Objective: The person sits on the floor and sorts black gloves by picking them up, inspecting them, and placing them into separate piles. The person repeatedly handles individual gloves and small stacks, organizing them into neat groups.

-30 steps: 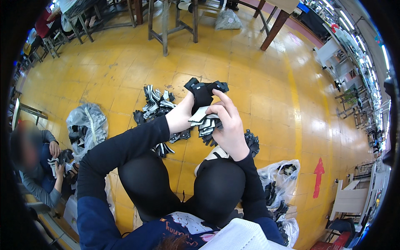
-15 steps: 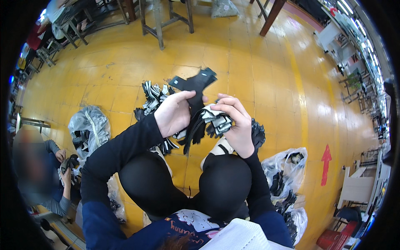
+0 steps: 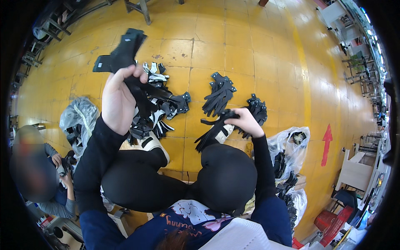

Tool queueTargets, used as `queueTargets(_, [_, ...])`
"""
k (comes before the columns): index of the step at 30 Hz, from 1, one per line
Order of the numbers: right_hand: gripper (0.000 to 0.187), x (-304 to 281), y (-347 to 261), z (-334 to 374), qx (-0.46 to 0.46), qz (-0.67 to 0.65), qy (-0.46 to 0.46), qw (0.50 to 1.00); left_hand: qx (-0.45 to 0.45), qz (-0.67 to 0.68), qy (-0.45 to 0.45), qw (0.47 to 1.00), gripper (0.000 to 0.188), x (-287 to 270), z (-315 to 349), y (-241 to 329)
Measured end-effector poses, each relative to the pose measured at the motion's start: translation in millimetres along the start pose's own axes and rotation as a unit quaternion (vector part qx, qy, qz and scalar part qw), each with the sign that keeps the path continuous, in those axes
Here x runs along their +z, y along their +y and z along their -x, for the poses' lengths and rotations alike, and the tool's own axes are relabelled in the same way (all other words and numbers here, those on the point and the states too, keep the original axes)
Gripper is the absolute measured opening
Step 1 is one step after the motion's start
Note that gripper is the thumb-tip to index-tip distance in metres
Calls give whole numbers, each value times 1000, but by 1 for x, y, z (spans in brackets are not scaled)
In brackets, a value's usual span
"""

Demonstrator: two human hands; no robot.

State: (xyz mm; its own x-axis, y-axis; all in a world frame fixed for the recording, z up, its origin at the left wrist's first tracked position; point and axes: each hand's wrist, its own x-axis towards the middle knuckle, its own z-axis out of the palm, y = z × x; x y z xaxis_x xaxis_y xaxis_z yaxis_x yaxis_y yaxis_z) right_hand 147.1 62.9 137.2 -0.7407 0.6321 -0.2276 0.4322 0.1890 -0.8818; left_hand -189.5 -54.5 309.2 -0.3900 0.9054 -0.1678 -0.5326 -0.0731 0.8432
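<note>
Head view, looking down past my knees: my left hand (image 3: pixel 118 100) is raised to the left, its thumb and fingers pinching a few black pieces (image 3: pixel 130 43). Their wide ends fork above my grip, with small pale marks near the tips, and the narrow tails hang below it. My right hand (image 3: pixel 246 121) is lower, to the right, thumb and fingers closed on the top of a bunch of dark strips (image 3: pixel 205 138) (how tightly, I cannot tell). The strips droop to the left, partly in front of my right shoe (image 3: pixel 224 133), which is white.

On the yellow floor (image 3: pixel 208 50), a fanned black pile (image 3: pixel 220 92) lies just beyond that bunch, and another dark pile (image 3: pixel 257 109) sits near my right hand, to its right. A mixed black-and-white heap (image 3: pixel 161 109) spreads beside my left hand, partly hidden by it. Clear plastic bags with dark things inside stand on both sides, one on the left (image 3: pixel 81 116) and one on the right (image 3: pixel 301 146). Far left, a co-worker's hands (image 3: pixel 66 180) hold something dark.
</note>
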Motion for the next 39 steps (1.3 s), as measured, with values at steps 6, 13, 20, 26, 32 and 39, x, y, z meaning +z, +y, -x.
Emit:
queueTargets(6, [33, -14, 122, -112, 13, 217, 22, 976, -122, -92, -46, 987, 39, 31, 6, -13])
queueTargets(13, [71, 16, 136, -151, 120, 355, 283, 883, -73, -223, -164, 958, 20, 36, 10, -13])
queueTargets(20, [29, 37, -91, -88, -231, -4, 405, 884, 58, -348, -138, 926, 24, 17, 15, -14])
queueTargets(26, [33, 0, -221, -24, -465, 208, 391, 767, 121, -371, -166, 906, 40, 41, 12, -19])
queueTargets(32, [31, 17, -232, -12, -472, 338, 444, 682, 187, -309, -172, 916, 63, 46, 22, -20])
queueTargets(39, [24, 14, -233, -9, -453, 336, 447, 694, 134, -229, -190, 945, 72, 56, 30, -12])
